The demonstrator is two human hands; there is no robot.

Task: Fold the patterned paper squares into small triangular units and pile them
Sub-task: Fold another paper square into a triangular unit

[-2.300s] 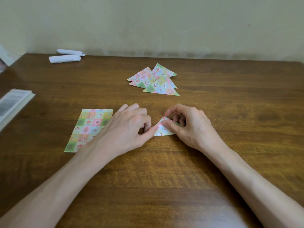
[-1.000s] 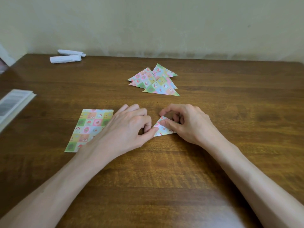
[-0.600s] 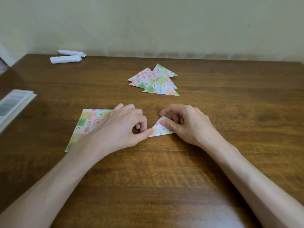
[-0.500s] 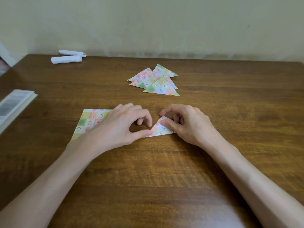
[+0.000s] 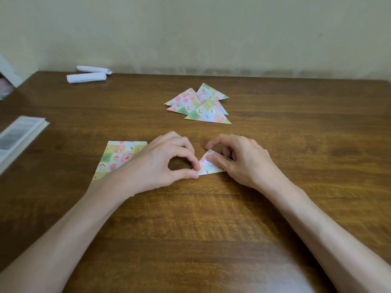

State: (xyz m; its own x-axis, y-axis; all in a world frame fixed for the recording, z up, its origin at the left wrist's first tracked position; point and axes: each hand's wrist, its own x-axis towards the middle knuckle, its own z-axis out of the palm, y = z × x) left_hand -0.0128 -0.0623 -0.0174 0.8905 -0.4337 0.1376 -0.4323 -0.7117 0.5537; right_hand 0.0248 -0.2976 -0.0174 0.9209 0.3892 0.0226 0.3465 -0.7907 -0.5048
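A small folded triangle of patterned paper [image 5: 208, 166] lies on the wooden table [image 5: 211, 218] between my hands. My right hand [image 5: 239, 159] holds it down, thumb across its face and forefinger at its top corner. My left hand [image 5: 160, 163] has curled fingers; its thumb and forefinger tips meet at the triangle's lower left corner. A stack of flat patterned paper squares [image 5: 117, 157] lies under and behind my left hand, partly hidden by it. A pile of several folded triangles [image 5: 201, 106] sits further back in the middle.
Two rolled white paper pieces [image 5: 86, 77] lie at the back left by the wall. A book or booklet [image 5: 17, 138] sits at the table's left edge.
My left hand slid a little left along the triangle's bottom edge to its left corner, and the forefinger came down to meet the thumb. My right hand stayed put.
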